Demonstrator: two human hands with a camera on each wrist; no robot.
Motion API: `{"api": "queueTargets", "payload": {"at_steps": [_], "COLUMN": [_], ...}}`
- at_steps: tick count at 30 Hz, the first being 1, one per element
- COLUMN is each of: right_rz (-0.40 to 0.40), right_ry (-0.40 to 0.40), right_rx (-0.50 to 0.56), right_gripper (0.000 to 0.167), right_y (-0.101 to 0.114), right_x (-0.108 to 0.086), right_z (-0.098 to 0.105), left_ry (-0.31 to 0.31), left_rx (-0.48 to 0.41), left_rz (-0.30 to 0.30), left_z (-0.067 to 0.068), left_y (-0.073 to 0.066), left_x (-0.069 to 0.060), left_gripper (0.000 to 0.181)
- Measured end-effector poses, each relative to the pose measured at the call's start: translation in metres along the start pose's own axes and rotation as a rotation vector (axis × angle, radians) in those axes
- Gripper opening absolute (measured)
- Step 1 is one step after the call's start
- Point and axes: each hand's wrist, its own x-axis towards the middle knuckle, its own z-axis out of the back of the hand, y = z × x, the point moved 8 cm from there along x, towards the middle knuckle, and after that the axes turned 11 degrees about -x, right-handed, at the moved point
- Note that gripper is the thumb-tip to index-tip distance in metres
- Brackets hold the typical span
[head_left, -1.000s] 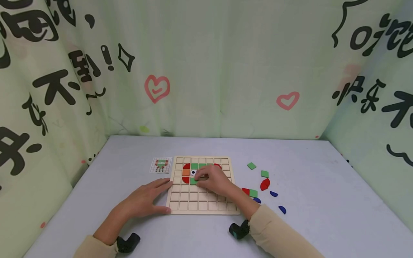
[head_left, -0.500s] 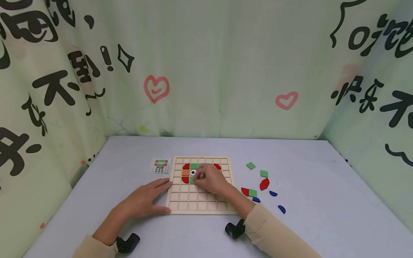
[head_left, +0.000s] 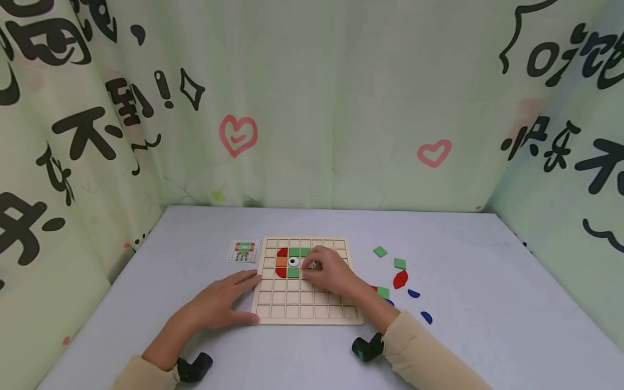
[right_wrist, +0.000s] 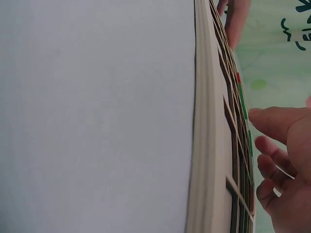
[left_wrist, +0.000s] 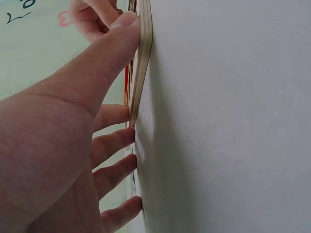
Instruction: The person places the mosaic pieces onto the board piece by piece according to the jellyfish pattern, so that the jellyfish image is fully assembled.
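Note:
A pale wooden grid board [head_left: 278, 298] lies on the table, with red, orange and green pieces and a round eye piece [head_left: 293, 261] set in its upper cells. My left hand [head_left: 219, 300] is spread along the board's left edge, thumb and fingertips touching it; the left wrist view shows the thumb [left_wrist: 104, 53] straight against the rim. Over the board's upper middle is my right hand [head_left: 329, 271], fingers bent, just right of a green square [head_left: 293, 273]. In the right wrist view, its thumb [right_wrist: 274, 121] sits apart from the other fingers; no held piece shows. The hand hides some cells.
A small picture card [head_left: 244, 251] lies left of the board. Loose pieces are scattered to the right: green squares [head_left: 400, 264], red pieces [head_left: 400, 279] and blue half-rounds [head_left: 426, 317]. Printed curtains [head_left: 331, 108] enclose the table.
My right hand has shifted slightly to the right, uncovering more of the eye piece and the green square below it. The left hand stays at the board's edge.

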Motion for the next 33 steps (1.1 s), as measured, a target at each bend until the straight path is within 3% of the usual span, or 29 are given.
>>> {"api": "queueTargets", "payload": {"at_steps": [14, 23, 33], "right_rz": [-0.166, -0.188, -0.283], "right_ry": [-0.042, -0.059, -0.082], "right_rx": [-0.069, -0.108, -0.133], "right_gripper": [0.013, 0.016, 0.018], "right_y": [-0.042, -0.059, -0.081], "right_x": [-0.03, -0.054, -0.086], "right_z": [0.031, 0.048, 0.07], "left_ry": [0.005, 0.011, -0.004], "left_rx": [0.006, -0.01, 0.005], "left_rz": [-0.003, 0.024, 0.01], "left_z": [0.002, 0.0, -0.004], "left_y": [0.0, 0.001, 0.003], "left_x": [0.003, 0.001, 0.001], "left_gripper": [0.086, 0.087, 0.087]}}
